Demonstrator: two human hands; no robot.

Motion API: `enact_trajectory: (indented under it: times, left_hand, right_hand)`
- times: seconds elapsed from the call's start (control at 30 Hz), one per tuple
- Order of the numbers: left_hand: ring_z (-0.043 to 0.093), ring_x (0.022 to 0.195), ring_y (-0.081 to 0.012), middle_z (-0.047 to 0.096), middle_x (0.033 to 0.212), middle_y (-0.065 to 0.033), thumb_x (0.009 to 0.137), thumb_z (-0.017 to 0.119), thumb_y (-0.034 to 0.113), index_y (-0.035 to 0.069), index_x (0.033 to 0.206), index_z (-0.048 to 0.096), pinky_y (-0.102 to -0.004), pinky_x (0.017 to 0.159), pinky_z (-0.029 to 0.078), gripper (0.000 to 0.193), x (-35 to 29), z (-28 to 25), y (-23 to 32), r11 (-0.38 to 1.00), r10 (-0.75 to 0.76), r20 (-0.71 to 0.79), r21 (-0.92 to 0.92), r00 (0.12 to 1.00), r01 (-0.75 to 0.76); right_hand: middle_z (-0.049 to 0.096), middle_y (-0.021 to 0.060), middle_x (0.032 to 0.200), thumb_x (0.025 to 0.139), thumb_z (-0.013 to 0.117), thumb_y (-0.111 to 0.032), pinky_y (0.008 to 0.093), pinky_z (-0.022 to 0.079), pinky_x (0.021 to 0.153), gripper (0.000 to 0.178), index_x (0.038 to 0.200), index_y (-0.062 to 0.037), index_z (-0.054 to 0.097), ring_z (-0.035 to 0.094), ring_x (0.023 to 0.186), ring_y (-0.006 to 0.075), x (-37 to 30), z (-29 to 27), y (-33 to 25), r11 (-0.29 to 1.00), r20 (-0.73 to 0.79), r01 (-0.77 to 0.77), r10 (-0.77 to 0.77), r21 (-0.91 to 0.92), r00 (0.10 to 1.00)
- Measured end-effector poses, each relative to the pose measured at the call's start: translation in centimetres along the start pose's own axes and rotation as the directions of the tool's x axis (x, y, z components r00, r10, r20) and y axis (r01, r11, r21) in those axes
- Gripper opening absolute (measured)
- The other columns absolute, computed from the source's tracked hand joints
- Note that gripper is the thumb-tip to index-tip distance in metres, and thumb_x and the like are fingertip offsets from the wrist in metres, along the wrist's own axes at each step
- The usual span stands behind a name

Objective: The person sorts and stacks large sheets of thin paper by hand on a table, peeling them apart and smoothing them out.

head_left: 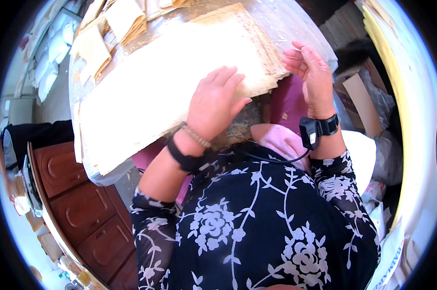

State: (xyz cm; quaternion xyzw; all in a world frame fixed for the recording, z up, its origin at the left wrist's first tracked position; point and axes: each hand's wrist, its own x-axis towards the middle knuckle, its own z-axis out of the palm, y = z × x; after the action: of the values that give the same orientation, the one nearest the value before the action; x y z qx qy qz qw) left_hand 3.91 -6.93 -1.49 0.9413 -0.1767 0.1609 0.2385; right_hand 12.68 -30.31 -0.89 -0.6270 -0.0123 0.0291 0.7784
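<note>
Across the tabletop (pixel 303 21) lies a broad stack (pixel 155 92) of pale sheets, its near edge toward the person. The left hand (pixel 213 96) rests on it, palm down, fingers extended, gripping nothing. The right hand (pixel 316 77) is raised just beside the ragged right corner, fingers loosely bent, with nothing visible in it. Each sheet is probably light, dry and brittle, the whole pile heavier; a flat palm beneath, well in from the flaky rim, should be the safest hold. Plastic (pixel 105 178) drapes over the tabletop's edge, and folded pieces (pixel 126 21) lie beyond the stack. Around stand a brown cabinet (pixel 80 210), white sacks (pixel 59 47) and cardboard (pixel 362 104).
</note>
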Motion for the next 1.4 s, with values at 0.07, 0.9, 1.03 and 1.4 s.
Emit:
enact_trajectory:
  times: [0.07, 0.9, 1.03, 1.4]
  left_hand:
    - [0.057, 0.12, -0.0329, 0.063, 0.128, -0.0093, 0.079, 0.079, 0.025, 0.011, 0.12, 0.064, -0.0412, 0.098, 0.048, 0.046, 0.6, 1.5, 0.5, 0.995, 0.022, -0.018, 0.093, 1.0, -0.02]
    - [0.066, 0.103, -0.0284, 0.071, 0.109, -0.0087, 0.079, 0.08, 0.026, 0.008, 0.094, 0.073, -0.0387, 0.089, 0.053, 0.025, 1.3, 2.6, -0.4, 0.996, -0.038, -0.059, 0.075, 0.998, 0.042]
    - [0.067, 0.102, -0.0285, 0.072, 0.106, -0.0074, 0.081, 0.078, 0.025, 0.009, 0.099, 0.072, -0.0387, 0.088, 0.053, 0.025, 1.5, 2.4, -1.7, 0.99, -0.1, -0.006, -0.101, 0.995, 0.099]
    - [0.068, 0.068, -0.0294, 0.07, 0.078, -0.0087, 0.091, 0.067, 0.02, 0.013, 0.096, 0.068, -0.0386, 0.058, 0.053, 0.009, 2.3, 2.2, -0.3, 0.943, -0.168, -0.23, 0.245, 0.959, 0.224]
  right_hand:
    - [0.073, 0.0126, 0.103, 0.105, 0.047, -0.023, 0.0288, 0.056, 0.081, 0.032, 0.122, -0.0013, 0.064, 0.071, 0.09, 0.0183, -0.9, -0.9, 0.4, 1.0, -0.014, -0.022, 0.022, 0.012, 1.0]
    - [0.073, 0.0048, 0.102, 0.104, 0.054, -0.025, 0.025, 0.051, 0.081, 0.03, 0.112, -0.0013, 0.069, 0.067, 0.091, 0.0105, -3.6, -1.4, 3.7, 0.998, 0.134, -0.01, 0.018, -0.06, 0.991]
    - [0.074, 0.0071, 0.099, 0.098, 0.061, -0.017, 0.0283, 0.051, 0.081, 0.019, 0.107, -0.0052, 0.073, 0.068, 0.091, 0.0188, -3.6, -1.3, 5.0, 0.887, 0.234, 0.334, -0.268, -0.32, 0.935]
    - [0.066, 0.0034, 0.111, 0.081, 0.068, -0.018, 0.037, 0.047, 0.086, 0.021, 0.101, -0.0102, 0.07, 0.061, 0.104, 0.0228, -3.8, 1.7, 5.1, 0.184, 0.59, 0.754, -0.519, -0.63, 0.619]
